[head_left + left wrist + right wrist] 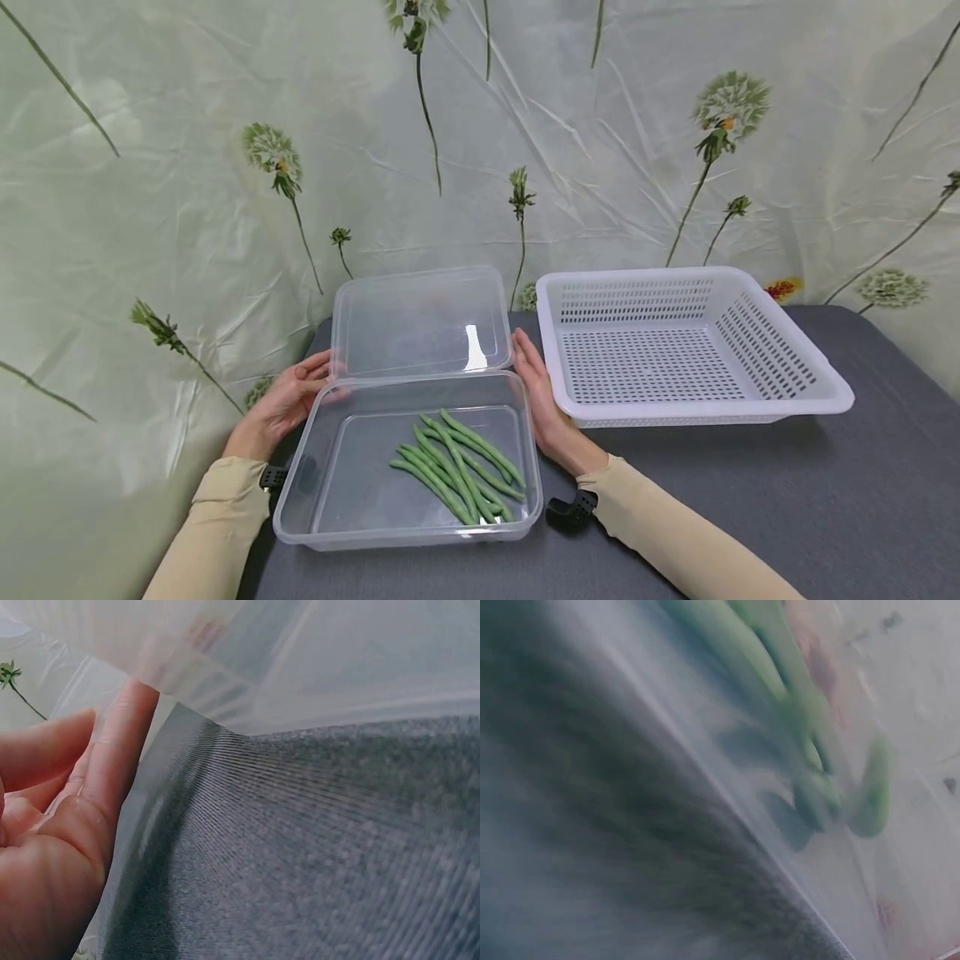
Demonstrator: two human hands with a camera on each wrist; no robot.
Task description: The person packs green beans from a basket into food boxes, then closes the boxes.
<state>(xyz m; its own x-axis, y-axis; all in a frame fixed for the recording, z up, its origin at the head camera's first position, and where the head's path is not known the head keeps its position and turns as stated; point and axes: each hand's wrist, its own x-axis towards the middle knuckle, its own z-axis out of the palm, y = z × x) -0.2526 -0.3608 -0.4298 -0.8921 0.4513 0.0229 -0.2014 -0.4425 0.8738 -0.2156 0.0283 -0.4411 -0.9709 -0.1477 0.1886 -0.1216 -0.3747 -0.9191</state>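
A clear plastic container stands on the table with several green beans toward its right side. Behind it is a clear lid, its lower edge close to the container's back rim. At the back left corner, my left hand has its fingers against the clear plastic; the left wrist view shows a straight finger reaching behind it, thumb apart. My right hand lies along the right side with fingers extended, fingertips right at the lid's corner. Through the blurred clear wall, the right wrist view shows beans.
A white perforated basket sits on the right, close beside my right hand. Dark grey cloth covers the table. A pale curtain with dandelion prints hangs behind and to the left.
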